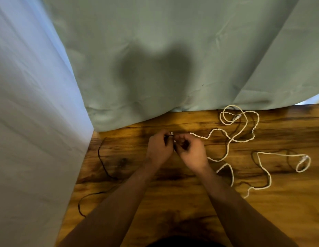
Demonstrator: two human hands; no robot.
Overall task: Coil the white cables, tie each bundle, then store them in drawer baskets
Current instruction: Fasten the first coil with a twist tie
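- Both hands are meeting over the middle of the wooden table (173, 202), knuckles almost touching, forearms reaching in from the near edge.
- The left hand (159, 148) is curling its fingers tight, pinching the end of the white cable (215, 130) at its fingertips.
- The right hand (190, 150) is doing the same just beside it, fingers bent in around that cable where it leaves the grip.
- Something small and dark is sitting between the fingers; it is too blurred to tell what it is.
- From the hands, the white cable is running off to the right in a twisted stretch, lying loose on the wood and looping near the back edge.
- More white loops (265, 172) are sprawling further right, ending in a connector (304, 159); I cannot tell whether they are the same cable.
- A thin black cord (102, 161) is trailing over the table's left side, well apart from the hands.
- A green cloth (173, 50) is hanging behind the table, carrying a dark shadow (155, 68), and a pale blue cloth (30, 122) is hanging on the left.
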